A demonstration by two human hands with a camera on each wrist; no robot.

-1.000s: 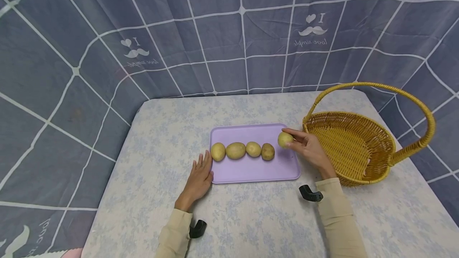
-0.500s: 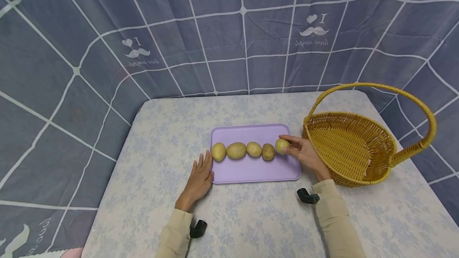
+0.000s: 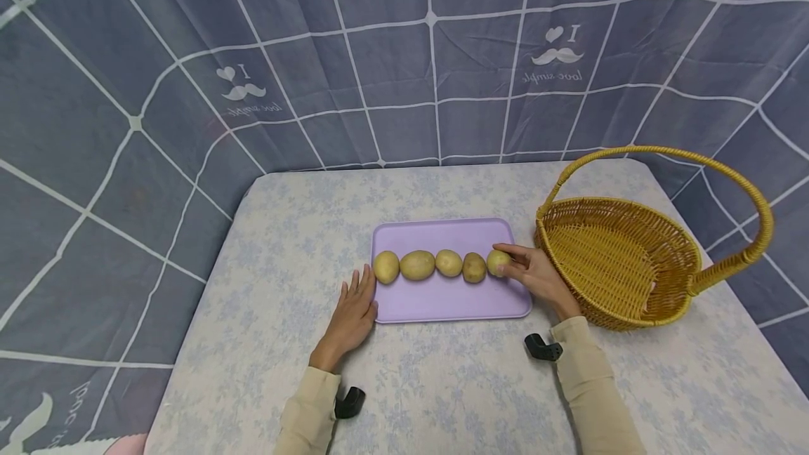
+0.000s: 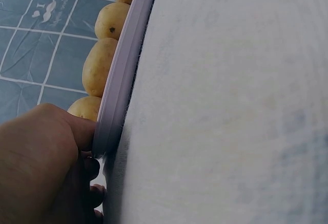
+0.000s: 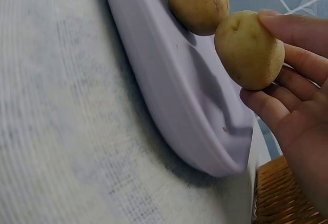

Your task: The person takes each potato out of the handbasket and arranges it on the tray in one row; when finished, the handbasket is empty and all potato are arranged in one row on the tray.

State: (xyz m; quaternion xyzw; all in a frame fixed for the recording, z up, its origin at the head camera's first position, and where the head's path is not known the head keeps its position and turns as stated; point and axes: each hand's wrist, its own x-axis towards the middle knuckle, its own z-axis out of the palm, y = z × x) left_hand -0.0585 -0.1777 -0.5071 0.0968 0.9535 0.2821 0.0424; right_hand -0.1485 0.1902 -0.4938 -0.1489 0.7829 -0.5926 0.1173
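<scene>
On the lilac tray [image 3: 442,304] several potatoes lie in a row from its left edge to its right side. At the right end, my right hand [image 3: 534,276] pinches a small yellow potato [image 5: 248,49] between thumb and fingers. That potato sits right against the browner potato [image 3: 474,267] on its left. My left hand [image 3: 350,314] rests at the tray's left edge with its fingers extended. The left wrist view shows its thumb [image 4: 79,131] at the tray rim, beside the leftmost potato [image 4: 86,107].
A yellow wicker basket [image 3: 607,251] with a tall arched handle stands right of the tray, close behind my right wrist. A flower-patterned cloth [image 3: 436,385] covers the table. Blue checked curtains [image 3: 392,55] hang at the back and sides.
My right hand has brought its potato left and slightly down, from over the tray's right edge to the end of the row. The left hand stays at the tray edge.
</scene>
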